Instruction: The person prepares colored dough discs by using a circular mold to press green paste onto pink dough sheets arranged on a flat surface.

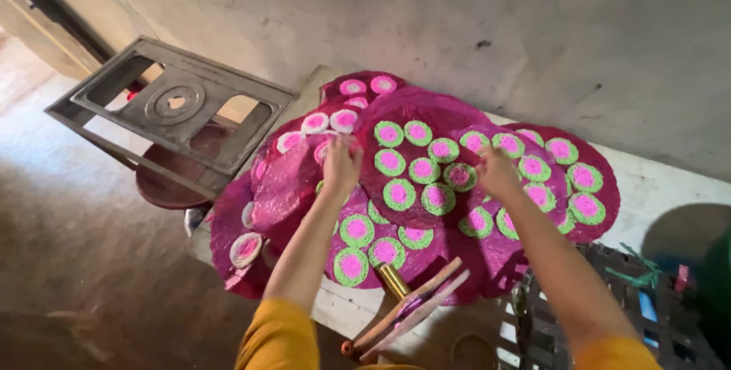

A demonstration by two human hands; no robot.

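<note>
Several large round magenta discs (426, 119) lie overlapping on a low surface by the wall, each set with small round pieces ringed in green or white with pink centres. My left hand (340, 163) reaches onto the left part of the pile, fingers curled near the edge of the central disc; whether it grips anything is unclear. My right hand (493, 172) rests on the central disc beside a green-ringed piece (459, 177), its fingertips touching or pinching it. Both arms wear yellow sleeves.
A grey metal frame (177, 103) leans over a round dark stool (169, 180) at the left. Wooden sticks and a brass tube (407, 305) lie under the pile near me. A dark crate (609, 309) with green and blue bits stands at the right. A plaster wall rises behind.
</note>
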